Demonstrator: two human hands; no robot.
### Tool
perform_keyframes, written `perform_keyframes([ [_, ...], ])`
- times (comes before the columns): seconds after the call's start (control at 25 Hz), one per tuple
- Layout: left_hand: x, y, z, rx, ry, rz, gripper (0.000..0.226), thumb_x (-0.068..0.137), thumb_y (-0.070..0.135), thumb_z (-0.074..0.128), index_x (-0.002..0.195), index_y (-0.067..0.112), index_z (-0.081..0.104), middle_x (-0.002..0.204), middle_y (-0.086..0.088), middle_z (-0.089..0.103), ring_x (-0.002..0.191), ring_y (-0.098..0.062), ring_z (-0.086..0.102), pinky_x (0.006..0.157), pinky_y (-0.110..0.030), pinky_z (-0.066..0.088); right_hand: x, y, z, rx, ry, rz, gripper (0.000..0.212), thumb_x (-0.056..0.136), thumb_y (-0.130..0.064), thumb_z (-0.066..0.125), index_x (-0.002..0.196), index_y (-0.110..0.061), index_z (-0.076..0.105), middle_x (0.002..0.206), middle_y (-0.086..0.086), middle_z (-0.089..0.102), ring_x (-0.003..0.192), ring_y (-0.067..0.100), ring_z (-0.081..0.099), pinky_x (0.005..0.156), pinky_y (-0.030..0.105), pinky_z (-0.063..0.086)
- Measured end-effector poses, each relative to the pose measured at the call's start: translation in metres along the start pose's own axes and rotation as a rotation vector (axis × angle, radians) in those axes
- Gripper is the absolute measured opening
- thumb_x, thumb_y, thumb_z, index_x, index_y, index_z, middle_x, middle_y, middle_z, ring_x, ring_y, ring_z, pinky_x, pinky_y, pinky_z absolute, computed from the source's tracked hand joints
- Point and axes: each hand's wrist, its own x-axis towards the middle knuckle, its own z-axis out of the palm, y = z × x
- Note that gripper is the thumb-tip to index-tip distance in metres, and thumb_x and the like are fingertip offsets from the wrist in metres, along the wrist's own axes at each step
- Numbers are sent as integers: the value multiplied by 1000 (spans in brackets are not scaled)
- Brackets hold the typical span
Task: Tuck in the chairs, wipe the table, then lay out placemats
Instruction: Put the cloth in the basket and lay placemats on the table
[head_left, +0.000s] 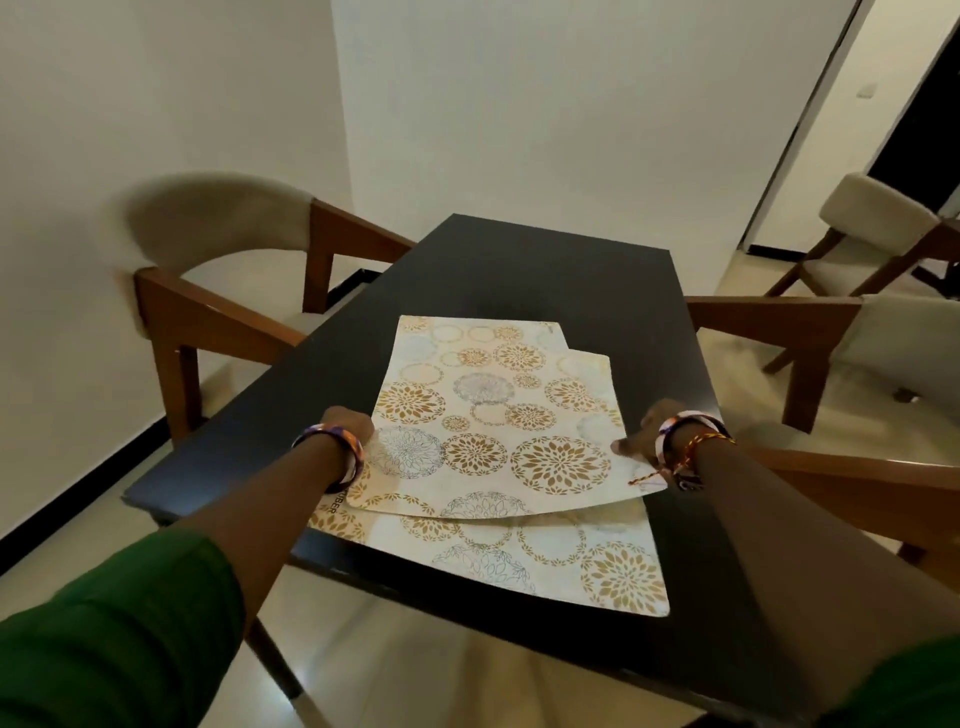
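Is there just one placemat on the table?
No, the top placemat held by both hands overlaps another placemat lying beneath it.

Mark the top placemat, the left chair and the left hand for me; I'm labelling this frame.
top placemat (488, 415), head view, middle of its patterned face.
left chair (218, 218), head view, padded backrest.
left hand (347, 423), head view, back of the hand.

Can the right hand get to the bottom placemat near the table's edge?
Probably yes. The right hand grips the top placemat, so it would have to let go first. The bottom placemat sticks out uncovered just below it.
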Motion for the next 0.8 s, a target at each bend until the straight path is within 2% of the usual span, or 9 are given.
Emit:
perform_keyframes([
  [0.08,12,7,3,-57,79,-52,20,97,5,41,96,-4,59,65,-4,37,69,-21,44,63,-20,37,17,1,-9,183,-60,7,47,79,-15,75,120,0,57,99,16,67,83,27,65,78,38,56],
  [0.16,22,22,5,-72,171,-85,19,95,6,45,77,0,50,67,-7,42,65,-20,46,71,-29,38,31,-1,-21,350,-126,11,46,79,-4,72,122,-4,55,86,15,65,63,20,63,58,30,55],
  [0.28,26,43,11,-26,190,-43,9,92,8,49,87,2,50,70,-7,44,70,-21,49,74,-30,41,48,-7,-28,276,-178,-34,47,80,-8,73,124,-7,53,87,14,63,67,21,61,56,30,55],
  [0.4,36,59,17,-4,197,-26,13,93,15,52,90,3,54,85,-13,54,92,-29,57,90,-36,46,61,-10,-19,54,-223,-73,62,79,-29,75,130,-8,47,119,16,58,103,30,60,89,44,54],
  [0.48,44,70,21,-176,188,-26,13,92,14,54,92,1,58,82,-12,55,82,-25,56,82,-34,46,70,-8,-12,-25,-246,-105,73,80,-38,72,138,-8,40,136,13,49,119,31,52,100,44,47],
  [0.52,47,75,25,-267,156,-24,13,92,12,54,98,1,59,86,-12,56,80,-23,55,79,-33,44,76,-6,-8,-34,-251,-119,75,81,-40,70,140,-8,37,140,12,45,124,31,48,101,42,45],
  [0.6,47,79,37,-337,73,5,33,91,9,55,123,3,51,113,-15,58,96,-25,55,80,-32,41,84,-3,-1,-102,-233,-145,73,83,-36,70,141,-7,36,142,10,43,127,30,46,100,37,43],
  [0.72,37,66,58,-217,52,13,63,91,14,58,145,7,26,147,-13,37,131,-29,40,101,-34,36,93,0,10,-367,-129,-194,58,81,-19,72,132,-5,47,132,11,54,117,29,56,91,34,50],
  [0.8,39,56,65,-232,56,14,71,91,21,60,148,10,19,153,-12,27,140,-29,30,111,-34,29,95,-2,14,-427,-97,-196,60,79,-26,74,128,-4,48,130,13,53,117,31,55,91,35,50],
])
